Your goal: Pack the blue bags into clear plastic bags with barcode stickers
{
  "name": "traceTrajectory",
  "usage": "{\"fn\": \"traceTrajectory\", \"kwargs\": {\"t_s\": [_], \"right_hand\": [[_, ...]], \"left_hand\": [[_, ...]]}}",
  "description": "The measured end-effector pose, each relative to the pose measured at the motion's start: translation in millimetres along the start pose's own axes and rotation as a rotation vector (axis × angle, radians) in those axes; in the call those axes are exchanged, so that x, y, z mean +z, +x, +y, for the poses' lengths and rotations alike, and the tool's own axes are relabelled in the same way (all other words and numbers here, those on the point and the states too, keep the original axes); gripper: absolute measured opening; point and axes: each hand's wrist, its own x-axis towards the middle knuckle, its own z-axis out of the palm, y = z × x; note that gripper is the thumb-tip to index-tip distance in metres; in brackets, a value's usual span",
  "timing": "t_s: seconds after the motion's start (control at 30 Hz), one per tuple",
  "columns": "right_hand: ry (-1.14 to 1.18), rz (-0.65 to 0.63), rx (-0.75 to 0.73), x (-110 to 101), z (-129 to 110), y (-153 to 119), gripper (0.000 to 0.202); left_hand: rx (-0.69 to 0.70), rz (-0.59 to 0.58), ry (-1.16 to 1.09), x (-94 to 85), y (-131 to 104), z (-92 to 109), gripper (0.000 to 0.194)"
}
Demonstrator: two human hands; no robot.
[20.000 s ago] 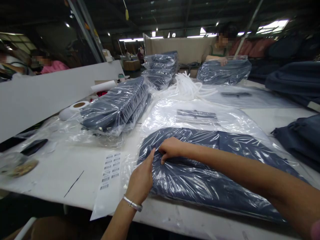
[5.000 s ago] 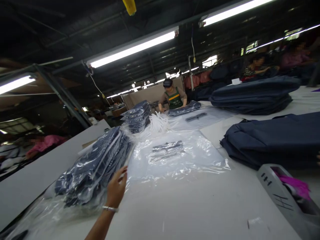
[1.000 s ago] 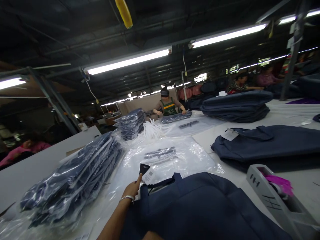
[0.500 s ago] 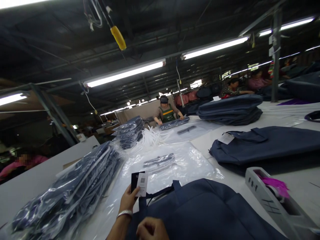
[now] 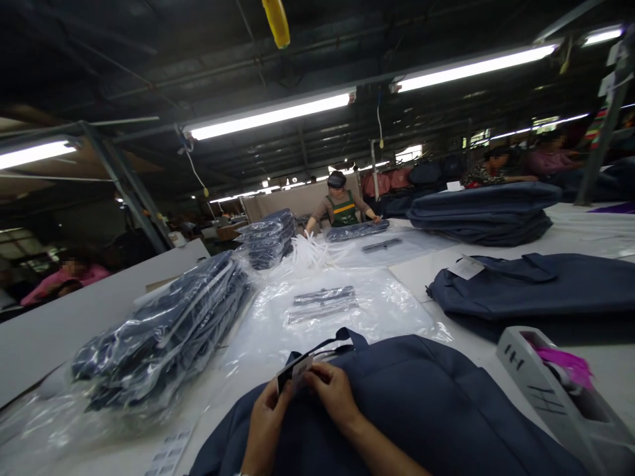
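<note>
A dark blue bag (image 5: 397, 396) lies in front of me, its handle loop (image 5: 354, 338) at the top edge. Above its upper left part, my left hand (image 5: 270, 410) pinches a black and white hang tag (image 5: 295, 373). My right hand (image 5: 335, 393) has its thumb and fingertips closed on the tag's right side, where the white card is. Both hands are close together over the bag. The tag is tilted, and its print is too small to read.
Beyond the bag lies a stack of clear plastic bags (image 5: 377, 317). Plastic-wrapped bags (image 5: 163, 324) are piled at left. A grey tape dispenser (image 5: 546, 390) with pink material stands at right, near another blue bag (image 5: 536, 291). A co-worker (image 5: 342, 208) stands across the table.
My right hand has risen from the lower edge to the tag and taken hold of it. The tag has tilted and come lower. The view has shifted a little.
</note>
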Motion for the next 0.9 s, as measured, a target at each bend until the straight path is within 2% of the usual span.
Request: {"fn": "traceTrajectory", "kwargs": {"t_s": [0.1, 0.23, 0.37, 0.47, 0.6, 0.7, 0.83, 0.9], "right_hand": [[-0.081, 0.011, -0.008, -2, 4, -1, 0.035], [-0.091, 0.063, 0.038, -3, 5, -1, 0.038], [-0.033, 0.127, 0.101, -4, 1, -1, 0.039], [-0.008, 0.14, 0.093, -5, -3, -2, 0.036], [-0.003, 0.048, -0.053, -5, -6, -5, 0.023], [-0.045, -0.032, -0.145, -4, -8, -10, 0.019], [-0.352, -0.116, -0.273, -4, -10, -17, 0.019], [-0.519, -0.124, -0.355, -3, -10, -20, 0.028]], "left_hand": [[-0.018, 0.064, 0.018, -3.7, -4, -11, 0.048], [-0.04, 0.136, 0.005, -5.9, -6, -10, 0.045], [-0.122, 0.264, -0.29, -6.9, -2, -11, 0.04], [-0.151, 0.343, -0.458, -9.5, 0, -12, 0.04], [-0.137, 0.342, -0.592, -14.6, 0, -9, 0.04], [-0.175, 0.367, -0.741, -17.9, 1, -8, 0.03], [-0.242, 0.366, -0.812, -17.1, 1, -11, 0.01], [-0.289, 0.326, -0.847, -13.9, -1, -13, 0.011]]}}
